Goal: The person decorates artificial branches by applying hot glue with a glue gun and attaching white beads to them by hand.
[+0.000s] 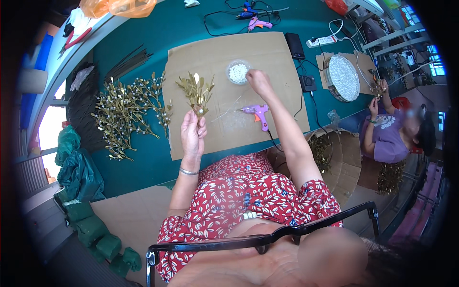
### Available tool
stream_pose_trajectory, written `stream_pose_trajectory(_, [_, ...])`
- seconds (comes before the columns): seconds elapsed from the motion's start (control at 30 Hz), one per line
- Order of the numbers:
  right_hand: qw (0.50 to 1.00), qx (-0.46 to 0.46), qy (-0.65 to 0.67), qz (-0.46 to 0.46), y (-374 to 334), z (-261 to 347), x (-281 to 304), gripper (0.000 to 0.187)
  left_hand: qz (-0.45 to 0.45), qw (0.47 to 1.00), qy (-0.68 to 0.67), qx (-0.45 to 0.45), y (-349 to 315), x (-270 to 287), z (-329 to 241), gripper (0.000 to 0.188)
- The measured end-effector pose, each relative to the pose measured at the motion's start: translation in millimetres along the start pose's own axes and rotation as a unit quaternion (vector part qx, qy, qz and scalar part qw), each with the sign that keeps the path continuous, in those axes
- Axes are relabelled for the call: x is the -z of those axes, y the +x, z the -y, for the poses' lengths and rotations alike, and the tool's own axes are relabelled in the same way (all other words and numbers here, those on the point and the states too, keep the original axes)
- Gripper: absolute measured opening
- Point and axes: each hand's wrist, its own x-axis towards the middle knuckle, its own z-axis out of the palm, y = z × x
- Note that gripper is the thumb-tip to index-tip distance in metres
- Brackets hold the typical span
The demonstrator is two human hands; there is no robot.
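Observation:
My left hand is closed round the stems of an artificial leafy sprig with green-gold leaves and a pale tip, held upright above the cardboard sheet. At the right rim of a small clear tub of white beads, my right hand has its fingers pinched together. Whatever is between those fingertips, if anything, is too small to make out. Below the tub, a purple glue gun with an orange trigger lies on the cardboard, nozzle pointing left.
Beaded sprigs lie in a pile at left, beside dark wire stems. Another glue gun and cables are at the back. A round tray of white beads and a power strip stand at right, near a co-worker in purple.

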Motion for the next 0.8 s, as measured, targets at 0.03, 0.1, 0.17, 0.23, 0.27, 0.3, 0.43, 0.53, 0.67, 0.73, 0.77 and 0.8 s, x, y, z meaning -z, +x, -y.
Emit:
stream_pose_trajectory(0.03, [1.0,0.009,0.008,0.022,15,1,-15,0.016,0.003,1.0,0.002,0.004,-2,-2,-2,0.022])
stream_pose_trajectory(0.1, [0.999,0.021,0.018,0.039,41,-12,-45,0.016,0.0,1.0,0.008,-0.003,-3,-6,-4,0.022])
stream_pose_trajectory(0.17, [0.989,0.028,-0.095,0.109,55,-28,-72,0.014,-0.012,1.0,0.01,-0.004,-6,-11,-4,0.021])
stream_pose_trajectory(0.23, [0.987,0.034,-0.107,0.119,55,-25,-77,0.015,-0.023,1.0,0.01,-0.014,-7,-7,-6,0.02])
stream_pose_trajectory(0.27, [0.984,0.032,-0.123,0.127,54,-25,-78,0.017,-0.028,0.999,0.012,-0.016,-7,-6,-7,0.02])
stream_pose_trajectory(0.3, [0.983,0.035,-0.122,0.131,53,-25,-75,0.017,-0.034,0.999,0.014,-0.018,-8,-5,-7,0.02])
stream_pose_trajectory(0.43, [0.986,0.028,-0.096,0.133,50,-22,-65,0.019,-0.032,0.999,0.01,-0.011,-4,-5,-8,0.02])
stream_pose_trajectory(0.53, [0.991,0.022,-0.06,0.12,43,5,-49,0.02,-0.03,0.999,0.015,-0.012,-4,-7,-8,0.021])
stream_pose_trajectory(0.67, [0.989,0.047,-0.078,0.118,49,-12,-62,0.02,-0.018,1.0,0.025,-0.004,-7,-18,-8,0.026])
stream_pose_trajectory(0.73, [0.99,0.044,-0.084,0.108,48,-19,-67,0.02,-0.017,0.999,0.032,-0.006,-9,-18,-8,0.03])
stream_pose_trajectory(0.77, [0.99,0.039,-0.093,0.098,48,-22,-69,0.021,-0.014,0.999,0.03,-0.008,-10,-18,-8,0.03])
stream_pose_trajectory(0.8, [0.99,0.042,-0.093,0.098,46,-17,-65,0.021,-0.013,1.0,0.026,-0.01,-11,-17,-8,0.03])
